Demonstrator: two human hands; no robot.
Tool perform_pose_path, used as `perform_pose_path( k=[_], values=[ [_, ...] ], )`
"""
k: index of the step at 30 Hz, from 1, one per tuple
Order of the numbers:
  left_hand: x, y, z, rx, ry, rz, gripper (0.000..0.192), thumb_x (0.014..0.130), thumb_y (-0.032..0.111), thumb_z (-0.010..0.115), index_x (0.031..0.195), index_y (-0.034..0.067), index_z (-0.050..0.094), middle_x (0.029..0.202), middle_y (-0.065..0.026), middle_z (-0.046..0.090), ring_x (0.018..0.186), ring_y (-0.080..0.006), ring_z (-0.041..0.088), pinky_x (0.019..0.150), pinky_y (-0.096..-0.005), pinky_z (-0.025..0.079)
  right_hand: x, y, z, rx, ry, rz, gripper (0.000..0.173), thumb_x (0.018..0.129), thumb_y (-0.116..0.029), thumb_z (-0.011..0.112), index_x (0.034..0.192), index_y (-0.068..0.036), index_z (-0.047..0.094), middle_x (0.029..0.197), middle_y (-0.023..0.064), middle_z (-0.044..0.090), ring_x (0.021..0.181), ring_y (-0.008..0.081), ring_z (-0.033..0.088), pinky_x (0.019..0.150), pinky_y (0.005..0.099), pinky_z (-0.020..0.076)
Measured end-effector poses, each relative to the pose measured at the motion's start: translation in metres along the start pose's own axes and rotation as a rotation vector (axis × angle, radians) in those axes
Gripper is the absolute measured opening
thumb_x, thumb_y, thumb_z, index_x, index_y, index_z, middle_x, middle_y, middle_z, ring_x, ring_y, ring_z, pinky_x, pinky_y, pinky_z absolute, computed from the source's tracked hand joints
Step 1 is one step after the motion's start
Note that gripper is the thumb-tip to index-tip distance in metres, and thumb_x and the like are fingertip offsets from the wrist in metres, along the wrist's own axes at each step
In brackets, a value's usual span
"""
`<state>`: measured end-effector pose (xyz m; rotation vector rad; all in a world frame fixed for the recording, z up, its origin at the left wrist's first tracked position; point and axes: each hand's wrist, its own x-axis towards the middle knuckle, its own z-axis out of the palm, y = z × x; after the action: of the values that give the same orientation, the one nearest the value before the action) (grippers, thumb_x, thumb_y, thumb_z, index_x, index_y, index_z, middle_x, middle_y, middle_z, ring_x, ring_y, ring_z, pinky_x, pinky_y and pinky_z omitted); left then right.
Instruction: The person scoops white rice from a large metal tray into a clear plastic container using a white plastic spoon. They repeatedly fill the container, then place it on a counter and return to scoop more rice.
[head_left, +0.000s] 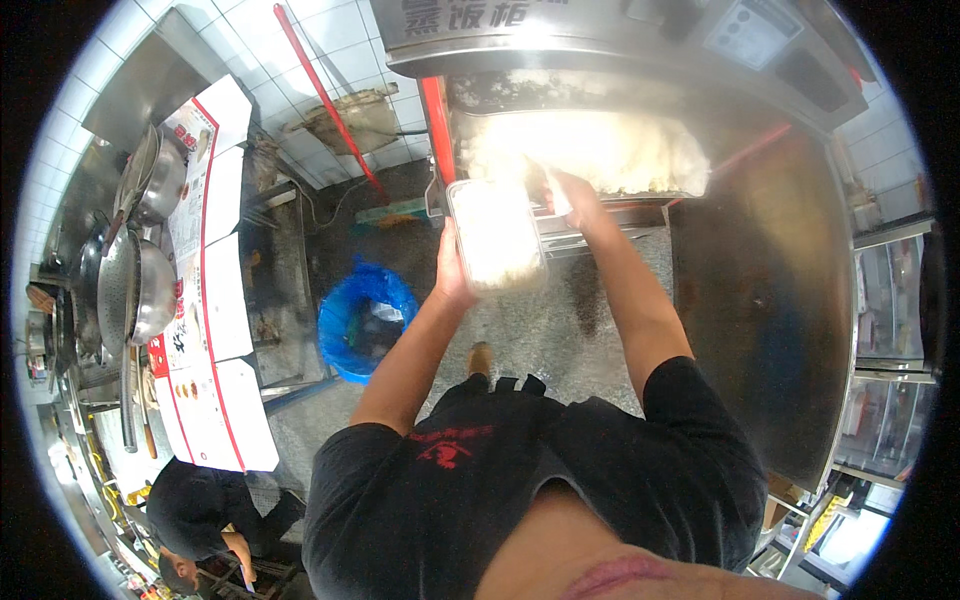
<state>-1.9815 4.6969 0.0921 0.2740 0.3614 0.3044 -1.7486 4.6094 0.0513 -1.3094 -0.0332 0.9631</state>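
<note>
My left hand grips the left side of a clear rectangular container filled with what looks like white rice, overexposed by glare. In my right hand is the white handle of a scoop or paddle. Its far end is lost in glare and steam over the rice. A wide metal tray of cooked rice sits in the opening of a stainless-steel steaming cabinet, just beyond both hands. The container is held at the tray's near left edge; whether it touches the tray I cannot tell.
The cabinet's metal door swings out on the right. A bin with a blue liner stands on the floor at left. Leftward are printed cardboard, a perforated strainer and metal bowls. A red pole leans behind. Another person bends at lower left.
</note>
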Motion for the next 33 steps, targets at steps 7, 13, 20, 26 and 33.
perform_pose_path(
  k=[7, 13, 20, 26, 33],
  values=[
    [0.038, -0.011, 0.004, -0.074, -0.077, 0.012, 0.062, 0.091, 0.055, 0.029, 0.132, 0.01, 0.039, 0.129, -0.0129, 0.046, 0.118, -0.0321, 0.045, 0.1, -0.049, 0.034, -0.055, -0.01, -0.027, -0.087, -0.01, -0.087, 0.041, 0.091, -0.023, 0.05, 0.121, 0.005, 0.045, 0.086, 0.0128, 0.061, 0.06, 0.0174, 0.056, 0.049, 0.0284, 0.0477],
    [0.053, -0.032, 0.014, -0.105, -0.189, -0.055, 0.065, 0.088, 0.059, 0.03, 0.131, 0.012, 0.04, 0.129, -0.0105, 0.047, 0.118, -0.031, 0.044, 0.1, -0.0501, 0.032, -0.152, -0.043, -0.024, -0.558, -0.045, -0.294, 0.04, 0.09, -0.021, 0.051, 0.121, 0.004, 0.048, 0.088, 0.0123, 0.061, 0.063, 0.0169, 0.057, 0.056, 0.0274, 0.0491],
    [0.041, -0.049, 0.042, -0.082, -0.079, -0.1, 0.068, 0.085, 0.063, 0.034, 0.127, 0.011, 0.045, 0.125, -0.0118, 0.049, 0.116, -0.0314, 0.045, 0.099, -0.0482, 0.033, -0.246, -0.059, -0.014, -1.514, 0.261, -0.809, 0.034, 0.079, -0.015, 0.059, 0.113, -0.015, 0.059, 0.105, 0.0124, 0.061, 0.082, 0.0288, 0.063, 0.071, 0.0382, 0.0514],
    [0.006, -0.049, 0.057, -0.082, -0.162, -0.142, 0.068, 0.084, 0.062, 0.038, 0.125, 0.009, 0.046, 0.123, -0.0128, 0.051, 0.113, -0.032, 0.047, 0.098, -0.0481, 0.036, -0.295, -0.064, -0.019, -1.718, 0.188, -0.996, 0.031, 0.078, -0.014, 0.06, 0.108, -0.014, 0.06, 0.093, 0.0088, 0.061, 0.079, 0.026, 0.062, 0.068, 0.0372, 0.05],
    [-0.038, -0.059, 0.059, -0.112, -0.255, -0.091, 0.073, 0.084, 0.065, 0.033, 0.133, 0.012, 0.039, 0.132, -0.013, 0.044, 0.121, -0.0352, 0.04, 0.1, -0.0543, 0.029, -0.361, -0.049, -0.027, -1.788, 0.079, -1.127, 0.034, 0.073, -0.009, 0.064, 0.106, -0.013, 0.061, 0.082, 0.0048, 0.056, 0.077, 0.0227, 0.057, 0.068, 0.035, 0.047]
  ],
)
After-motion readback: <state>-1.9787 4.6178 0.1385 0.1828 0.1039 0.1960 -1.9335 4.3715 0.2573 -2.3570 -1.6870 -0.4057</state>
